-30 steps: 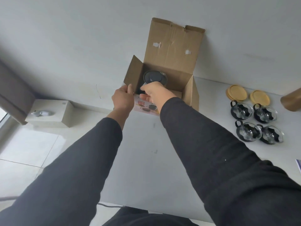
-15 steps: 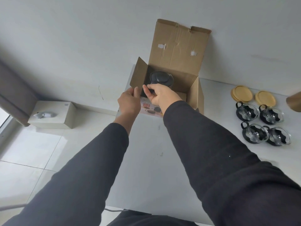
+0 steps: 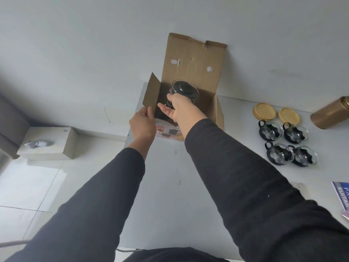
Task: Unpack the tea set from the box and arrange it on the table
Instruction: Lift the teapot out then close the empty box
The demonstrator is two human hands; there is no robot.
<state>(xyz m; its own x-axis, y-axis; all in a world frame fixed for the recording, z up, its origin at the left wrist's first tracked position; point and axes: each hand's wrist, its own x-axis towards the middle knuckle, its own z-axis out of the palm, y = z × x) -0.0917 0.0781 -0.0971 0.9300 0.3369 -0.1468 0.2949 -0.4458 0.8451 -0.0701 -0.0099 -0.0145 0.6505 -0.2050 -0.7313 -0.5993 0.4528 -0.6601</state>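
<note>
An open cardboard box (image 3: 194,59) stands at the far edge of the white table (image 3: 170,186), its tall back flap upright. Inside it is a glass teapot with a black lid (image 3: 186,89), partly raised above the box's rim. My right hand (image 3: 176,108) is closed on the teapot's handle side, hiding its lower body. My left hand (image 3: 143,123) pinches the box's left side flap at its lower corner. Several glass cups in black holders (image 3: 286,143) and two bamboo lids (image 3: 275,112) lie to the right of the box.
A gold metal canister (image 3: 330,114) lies at the far right. A printed booklet (image 3: 341,197) pokes in at the right edge. Left of the table, a white box with a grey object on it (image 3: 49,142) sits on the tiled floor. The wall is right behind the box.
The teapot has come up higher in the box with my right hand on it. My left hand has stayed on the left flap. The view has shifted slightly.
</note>
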